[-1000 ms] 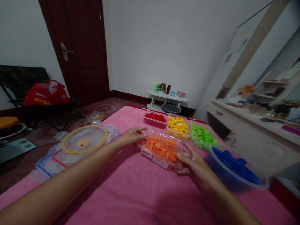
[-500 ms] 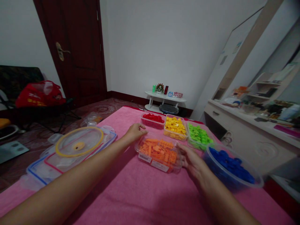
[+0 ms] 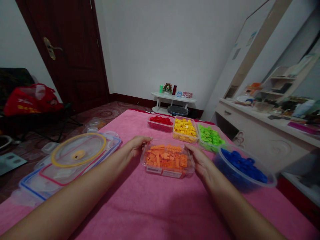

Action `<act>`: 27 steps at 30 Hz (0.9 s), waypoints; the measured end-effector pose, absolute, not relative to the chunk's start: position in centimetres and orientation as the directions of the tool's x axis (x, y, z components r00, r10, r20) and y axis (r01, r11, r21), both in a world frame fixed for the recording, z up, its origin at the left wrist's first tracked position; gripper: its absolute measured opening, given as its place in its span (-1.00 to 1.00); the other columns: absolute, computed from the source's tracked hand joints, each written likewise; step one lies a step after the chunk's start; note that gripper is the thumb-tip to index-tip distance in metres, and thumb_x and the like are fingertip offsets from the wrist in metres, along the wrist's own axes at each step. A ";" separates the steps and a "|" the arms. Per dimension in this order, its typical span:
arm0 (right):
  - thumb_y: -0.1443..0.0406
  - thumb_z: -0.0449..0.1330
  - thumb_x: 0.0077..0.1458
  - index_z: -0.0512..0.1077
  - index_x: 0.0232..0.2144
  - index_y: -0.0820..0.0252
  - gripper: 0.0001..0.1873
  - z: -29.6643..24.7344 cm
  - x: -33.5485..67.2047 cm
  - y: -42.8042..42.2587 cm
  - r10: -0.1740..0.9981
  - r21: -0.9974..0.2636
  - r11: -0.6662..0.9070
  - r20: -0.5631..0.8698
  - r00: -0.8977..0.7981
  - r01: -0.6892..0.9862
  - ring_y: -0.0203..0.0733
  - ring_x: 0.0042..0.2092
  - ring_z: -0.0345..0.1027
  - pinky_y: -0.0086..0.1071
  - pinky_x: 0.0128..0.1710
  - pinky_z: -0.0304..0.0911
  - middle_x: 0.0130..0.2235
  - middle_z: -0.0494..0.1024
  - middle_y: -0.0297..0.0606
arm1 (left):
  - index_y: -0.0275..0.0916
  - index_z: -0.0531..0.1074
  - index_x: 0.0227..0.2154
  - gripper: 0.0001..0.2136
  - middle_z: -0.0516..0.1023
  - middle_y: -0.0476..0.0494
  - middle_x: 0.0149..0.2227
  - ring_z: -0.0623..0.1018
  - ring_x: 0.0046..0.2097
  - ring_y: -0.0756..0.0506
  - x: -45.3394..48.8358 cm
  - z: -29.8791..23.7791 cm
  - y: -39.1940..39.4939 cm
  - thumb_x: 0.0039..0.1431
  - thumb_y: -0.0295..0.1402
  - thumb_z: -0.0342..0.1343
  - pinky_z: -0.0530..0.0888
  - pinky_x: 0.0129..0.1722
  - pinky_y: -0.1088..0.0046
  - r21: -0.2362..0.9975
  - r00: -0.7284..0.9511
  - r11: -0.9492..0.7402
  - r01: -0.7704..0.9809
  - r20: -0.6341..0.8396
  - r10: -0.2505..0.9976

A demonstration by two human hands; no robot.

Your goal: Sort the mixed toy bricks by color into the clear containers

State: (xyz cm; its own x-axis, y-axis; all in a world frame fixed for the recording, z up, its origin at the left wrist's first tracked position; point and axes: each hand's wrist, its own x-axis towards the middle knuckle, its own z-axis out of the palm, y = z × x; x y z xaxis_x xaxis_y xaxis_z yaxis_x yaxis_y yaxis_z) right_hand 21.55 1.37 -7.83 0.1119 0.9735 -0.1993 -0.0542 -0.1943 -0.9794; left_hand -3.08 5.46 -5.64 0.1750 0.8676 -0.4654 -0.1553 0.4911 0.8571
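Note:
A clear plastic box of orange bricks (image 3: 167, 160) lies on the pink cloth (image 3: 155, 206) in front of me. My left hand (image 3: 135, 146) grips its left end, fingers curled over the far corner. My right hand (image 3: 201, 161) holds its right end, thumb along the rim. Behind it stand boxes of red bricks (image 3: 160, 121), yellow bricks (image 3: 184, 128) and green bricks (image 3: 210, 136). A round tub of blue bricks (image 3: 243, 166) sits just right of my right hand.
Several clear lids (image 3: 72, 156) with yellow, pink and blue rims are stacked at the left of the cloth. A white dresser (image 3: 265, 133) runs along the right. A small white shelf (image 3: 173, 100) and a dark door (image 3: 67, 53) stand behind.
Both hands have turned the orange box from a slant to square with me and drawn it slightly nearer. The view has shifted to the right.

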 end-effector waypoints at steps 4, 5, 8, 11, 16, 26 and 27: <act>0.26 0.11 -0.02 0.38 -0.49 0.25 -0.85 -7.9 21.9 1.9 0.945 -0.939 -0.307 -0.320 0.064 -0.156 -0.25 -0.59 0.37 -0.41 -0.55 0.32 -0.61 0.49 -0.25 | -0.27 0.28 -0.68 -0.80 0.39 -0.08 -0.68 0.41 -0.63 -0.04 -3.0 -5.3 5.4 -0.01 -0.40 0.10 0.45 -0.51 0.39 0.780 0.201 0.596 -0.190 -0.563 0.802; 0.28 0.12 -0.04 0.37 -0.50 0.25 -0.87 -7.8 21.9 2.0 0.942 -0.933 -0.316 -0.331 0.063 -0.171 -0.26 -0.61 0.36 -0.41 -0.55 0.31 -0.62 0.48 -0.26 | -0.28 0.29 -0.67 -0.82 0.41 -0.10 -0.67 0.42 -0.62 -0.06 -2.9 -5.3 5.4 -0.02 -0.41 0.10 0.45 -0.51 0.37 0.776 0.201 0.598 -0.199 -0.565 0.800; 0.30 0.12 -0.09 0.35 -0.54 0.24 -0.91 -7.7 21.3 2.1 0.949 -0.946 -0.278 -0.296 0.103 -0.165 -0.27 -0.63 0.31 -0.41 -0.59 0.26 -0.64 0.45 -0.29 | -0.31 0.32 -0.66 -0.85 0.40 -0.12 -0.67 0.43 -0.62 -0.09 -2.6 -5.5 5.6 -0.08 -0.45 0.13 0.44 -0.53 0.35 0.821 0.157 0.529 -0.214 -0.506 0.848; 0.24 0.13 -0.08 0.32 -0.54 0.19 -0.87 -8.0 20.3 1.4 0.962 -0.982 -0.128 -0.157 0.222 -0.140 -0.31 -0.61 0.24 -0.46 -0.61 0.17 -0.63 0.39 -0.40 | -0.29 0.29 -0.66 -0.84 0.31 0.00 -0.72 0.33 -0.67 0.00 -2.0 -6.4 5.5 -0.07 -0.44 0.13 0.34 -0.59 0.47 0.889 0.052 0.395 -0.234 -0.394 0.918; 0.15 0.19 -0.08 0.29 -0.59 0.19 -0.75 -8.3 19.8 -0.1 0.923 -0.987 0.133 0.156 0.351 0.087 -0.36 -0.54 0.16 -0.49 -0.57 0.05 -0.59 0.30 -0.45 | -0.30 0.29 -0.66 -0.76 0.23 0.12 -0.70 0.19 -0.63 0.11 -2.0 -7.7 5.1 -0.11 -0.30 0.21 0.14 -0.60 0.60 0.997 -0.104 -0.055 -0.051 0.050 0.993; 0.02 0.02 0.07 0.30 -0.01 0.23 -0.47 -6.6 21.1 -2.3 0.944 -0.847 0.126 0.262 0.199 0.516 -0.06 -0.11 0.39 -0.24 -0.13 0.26 -0.07 0.46 -0.07 | -0.33 0.36 0.04 -0.42 0.43 -0.32 0.02 0.45 -0.03 -0.22 -4.6 -4.4 0.6 0.13 0.03 -0.07 0.35 -0.04 0.28 0.800 0.204 -0.323 0.506 0.253 0.946; 0.01 -0.02 0.10 0.25 0.05 0.21 -0.44 -6.7 20.9 -3.0 0.946 -0.831 0.119 0.261 0.192 0.543 -0.05 -0.04 0.36 -0.21 -0.06 0.23 0.01 0.42 -0.06 | -0.31 0.27 0.12 -0.37 0.34 -0.33 0.11 0.40 0.05 -0.24 -4.8 -4.3 -0.3 0.12 0.05 -0.07 0.32 0.02 0.25 0.751 0.248 -0.354 0.557 0.257 0.934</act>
